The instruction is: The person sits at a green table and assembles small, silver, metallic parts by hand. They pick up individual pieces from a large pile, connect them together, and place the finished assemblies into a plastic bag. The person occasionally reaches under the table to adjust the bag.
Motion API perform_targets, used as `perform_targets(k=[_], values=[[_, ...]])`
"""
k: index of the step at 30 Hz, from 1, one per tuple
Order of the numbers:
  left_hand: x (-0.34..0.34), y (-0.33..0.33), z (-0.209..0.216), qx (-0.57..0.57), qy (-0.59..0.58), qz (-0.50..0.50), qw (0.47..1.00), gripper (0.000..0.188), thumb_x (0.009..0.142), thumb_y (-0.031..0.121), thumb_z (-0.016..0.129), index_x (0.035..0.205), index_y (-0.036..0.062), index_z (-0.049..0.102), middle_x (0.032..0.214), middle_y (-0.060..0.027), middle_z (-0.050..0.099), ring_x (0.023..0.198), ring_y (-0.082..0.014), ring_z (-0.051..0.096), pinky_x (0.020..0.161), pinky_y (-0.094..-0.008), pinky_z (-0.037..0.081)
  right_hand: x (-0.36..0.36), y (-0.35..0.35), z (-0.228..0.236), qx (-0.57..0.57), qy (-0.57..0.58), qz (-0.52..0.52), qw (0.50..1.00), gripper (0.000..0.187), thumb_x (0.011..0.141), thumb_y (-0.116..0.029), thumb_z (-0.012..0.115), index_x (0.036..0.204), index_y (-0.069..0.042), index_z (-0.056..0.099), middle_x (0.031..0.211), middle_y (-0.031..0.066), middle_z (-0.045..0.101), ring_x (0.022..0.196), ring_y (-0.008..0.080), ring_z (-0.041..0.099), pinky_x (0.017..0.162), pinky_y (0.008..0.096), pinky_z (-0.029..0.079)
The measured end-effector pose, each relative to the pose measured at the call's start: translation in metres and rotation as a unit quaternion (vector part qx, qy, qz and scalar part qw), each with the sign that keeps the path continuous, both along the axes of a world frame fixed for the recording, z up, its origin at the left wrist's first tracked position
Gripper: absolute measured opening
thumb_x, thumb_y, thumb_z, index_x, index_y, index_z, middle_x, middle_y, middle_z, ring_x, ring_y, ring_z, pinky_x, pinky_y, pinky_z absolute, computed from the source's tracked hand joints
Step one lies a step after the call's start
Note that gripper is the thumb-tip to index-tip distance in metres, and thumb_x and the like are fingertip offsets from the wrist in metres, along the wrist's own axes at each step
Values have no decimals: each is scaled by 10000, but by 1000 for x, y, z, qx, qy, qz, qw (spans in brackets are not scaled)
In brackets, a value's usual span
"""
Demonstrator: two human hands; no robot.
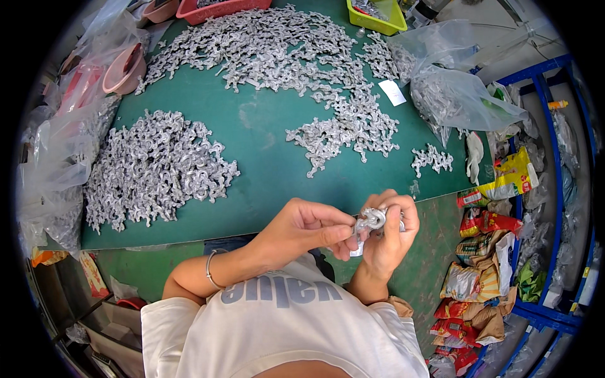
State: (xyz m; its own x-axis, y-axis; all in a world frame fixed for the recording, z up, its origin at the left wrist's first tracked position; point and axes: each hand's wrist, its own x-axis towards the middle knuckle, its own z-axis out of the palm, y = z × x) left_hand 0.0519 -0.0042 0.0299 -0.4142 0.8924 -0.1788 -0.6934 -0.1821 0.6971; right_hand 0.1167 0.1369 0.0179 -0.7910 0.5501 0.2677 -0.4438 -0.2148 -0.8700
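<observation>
My left hand (301, 228) and my right hand (392, 236) meet just off the near edge of the green table (265, 214). In my right hand are a few small silvery curved metal pieces (373, 219), gripped between the fingers and thumb. My left thumb and fingers pinch together at the side of these pieces; what exactly they hold is partly hidden. Beyond my left arm lies a dense pile of like metal pieces (157, 167). A wider spread of them (271, 47) covers the far part of the table and reaches toward the right, with a small cluster (432, 159) near the right edge.
Clear plastic bags of parts stand at the left (57, 170) and right (447, 101). Pink basins (125, 74), a red tray (220, 9) and a yellow-green basket (384, 24) line the far side. A white paper slip (392, 92) and blue shelving (548, 189) are at the right.
</observation>
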Motion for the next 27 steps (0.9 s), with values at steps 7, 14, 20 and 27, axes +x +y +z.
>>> perform_targets(k=[7,14,20,27], values=[[3,0,4,-20,232,148,961,249,716,-40,655,960,-42,606,839,-97,600,702,-115,561,624,-224,459,6,6,9,140,-39,-53,988,168,822,-104,575,807,60,607,790,126,530,495,72,452,434,173,347],[4,-2,7,-11,298,154,942,291,645,-132,668,921,-73,597,870,-140,589,797,-166,574,715,-269,491,10,2,7,66,-30,-20,997,226,826,-158,586,829,67,605,789,131,534,480,81,459,399,172,327],[5,-3,7,-6,299,152,942,279,649,-124,672,912,-71,596,874,-143,590,803,-172,577,725,-270,491,9,-2,9,45,-19,-12,999,244,833,-183,580,838,62,592,789,135,537,474,90,466,392,176,327],[5,-2,5,-3,293,151,944,284,649,-116,678,915,-69,591,880,-143,589,810,-176,577,735,-277,490,7,-4,8,26,-9,3,1000,248,845,-191,563,838,57,579,786,121,529,480,94,468,398,184,337]])
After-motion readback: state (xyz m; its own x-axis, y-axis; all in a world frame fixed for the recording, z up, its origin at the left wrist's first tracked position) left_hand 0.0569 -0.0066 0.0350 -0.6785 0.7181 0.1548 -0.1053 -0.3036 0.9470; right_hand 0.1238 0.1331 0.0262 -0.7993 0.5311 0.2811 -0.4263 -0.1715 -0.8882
